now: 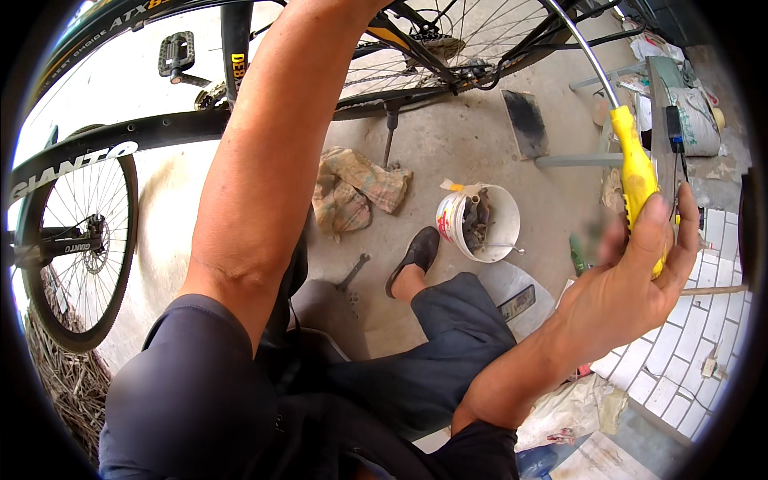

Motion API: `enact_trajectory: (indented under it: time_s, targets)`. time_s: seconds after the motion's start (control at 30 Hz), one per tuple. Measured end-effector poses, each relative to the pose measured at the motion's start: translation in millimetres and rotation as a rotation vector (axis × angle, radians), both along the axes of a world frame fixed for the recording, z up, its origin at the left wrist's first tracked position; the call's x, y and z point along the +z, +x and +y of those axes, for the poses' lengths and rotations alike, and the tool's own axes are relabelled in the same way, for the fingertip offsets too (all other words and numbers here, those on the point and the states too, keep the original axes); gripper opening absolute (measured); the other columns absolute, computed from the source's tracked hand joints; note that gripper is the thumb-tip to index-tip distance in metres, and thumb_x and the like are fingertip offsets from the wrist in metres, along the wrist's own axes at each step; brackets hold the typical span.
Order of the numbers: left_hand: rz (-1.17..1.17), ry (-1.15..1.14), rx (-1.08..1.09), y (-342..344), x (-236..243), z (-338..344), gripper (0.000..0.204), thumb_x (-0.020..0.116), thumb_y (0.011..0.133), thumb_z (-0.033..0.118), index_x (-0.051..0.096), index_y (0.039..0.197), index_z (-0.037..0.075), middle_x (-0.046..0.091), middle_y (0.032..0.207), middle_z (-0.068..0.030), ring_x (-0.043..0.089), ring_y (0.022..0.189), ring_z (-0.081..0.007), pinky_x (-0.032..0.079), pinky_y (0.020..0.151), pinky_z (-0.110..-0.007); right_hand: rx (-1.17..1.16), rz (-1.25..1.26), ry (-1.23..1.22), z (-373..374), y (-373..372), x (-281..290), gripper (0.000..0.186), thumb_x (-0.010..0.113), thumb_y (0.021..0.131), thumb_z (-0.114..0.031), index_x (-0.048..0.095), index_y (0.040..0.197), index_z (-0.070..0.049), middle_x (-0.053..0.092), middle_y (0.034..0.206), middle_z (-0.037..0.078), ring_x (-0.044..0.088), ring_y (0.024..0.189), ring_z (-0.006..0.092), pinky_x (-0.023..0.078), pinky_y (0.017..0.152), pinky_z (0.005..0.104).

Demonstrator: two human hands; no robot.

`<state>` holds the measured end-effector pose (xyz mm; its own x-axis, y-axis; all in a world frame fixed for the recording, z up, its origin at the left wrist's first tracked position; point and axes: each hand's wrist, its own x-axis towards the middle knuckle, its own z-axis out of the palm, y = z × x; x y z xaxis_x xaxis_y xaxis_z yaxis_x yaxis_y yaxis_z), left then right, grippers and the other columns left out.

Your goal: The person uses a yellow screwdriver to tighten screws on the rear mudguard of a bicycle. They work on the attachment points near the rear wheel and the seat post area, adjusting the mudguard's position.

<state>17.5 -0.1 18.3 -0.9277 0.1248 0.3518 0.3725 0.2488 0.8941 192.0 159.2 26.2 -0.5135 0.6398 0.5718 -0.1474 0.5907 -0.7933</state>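
Note:
In my right hand [612,300] is a screwdriver with a yellow handle [638,164], gripped between thumb and fingers. Its long metal shaft points up and leftward, toward the rear wheel [500,36] of a black bicycle, and its tip lies beyond the upper edge. My left forearm [268,152] reaches up across the bicycle frame [180,126]; the hand itself is out of the picture. Near that arm are a black pedal [176,54] and the rear sprocket area [438,50]. The front wheel [76,240] stands at far left.
A white bucket [509,228] with dark odds and ends stands beside my shoe [416,258]. On the floor lie a patterned rag [340,196], a wrench [354,272] and a phone [518,303]. A metal-legged stand [580,160] and white tiles [680,340] are at right; sticks [60,364] lie lower left.

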Motion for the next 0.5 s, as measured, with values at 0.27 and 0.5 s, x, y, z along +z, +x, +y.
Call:
enact_trajectory:
  time_s: [0.27, 0.5]
  targets:
    - [-0.051, -0.012, 0.039, 6, 7, 2, 0.017, 0.053, 0.087, 0.006, 0.065, 0.089, -0.006, 0.066, 0.072, -0.0087, 0.059, 0.065, -0.0147, 0.046, 0.060, -0.029, 0.084, -0.063, -0.083, 2, 1, 3, 0.034, 0.063, 0.091, -0.018, 0.057, 0.118, 0.002, 0.061, 0.080, 0.009, 0.052, 0.056, 0.0058, 0.038, 0.051, 0.0148]
    - [0.064, 0.002, -0.038, 1, -4, -3, 0.017, 0.053, 0.087, 0.006, 0.065, 0.091, -0.006, 0.066, 0.073, -0.0094, 0.060, 0.068, -0.0149, 0.047, 0.062, -0.029, 0.043, -0.121, -0.097, -2, 4, 9, 0.040, 0.063, 0.091, -0.017, 0.052, 0.123, 0.005, 0.058, 0.076, 0.006, 0.043, 0.051, 0.0047, 0.031, 0.048, 0.0161]
